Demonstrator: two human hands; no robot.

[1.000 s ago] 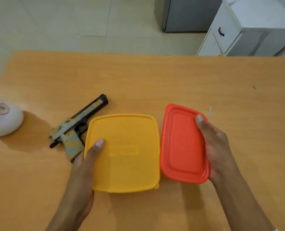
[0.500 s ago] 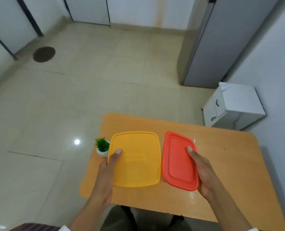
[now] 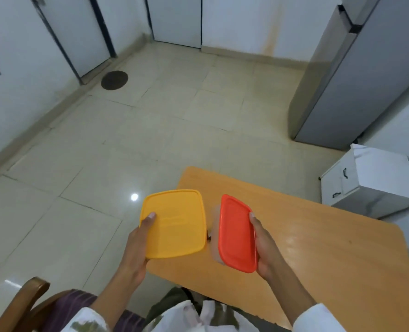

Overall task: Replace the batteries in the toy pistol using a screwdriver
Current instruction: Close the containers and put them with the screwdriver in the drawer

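My left hand [image 3: 136,250] grips a box with a yellow lid [image 3: 174,224] by its left edge, thumb on top, holding it up over the table's left end. My right hand [image 3: 265,248] grips a clear box with an orange-red lid [image 3: 237,233] by its right edge, tilted, lifted above the wooden table [image 3: 318,248]. The two boxes are a little apart. The toy pistol, the screwdriver and any batteries are not visible; the boxes hide the part of the table beneath them.
A wooden chair back [image 3: 19,305] is at the bottom left. Past the table's far right stands a white cabinet [image 3: 375,185] and behind it a grey fridge [image 3: 356,75]. Tiled floor [image 3: 126,144] lies to the left.
The view has pulled back and up from the table. Both boxes have been lifted off the table and moved apart. The pistol and the small plant have gone out of sight.
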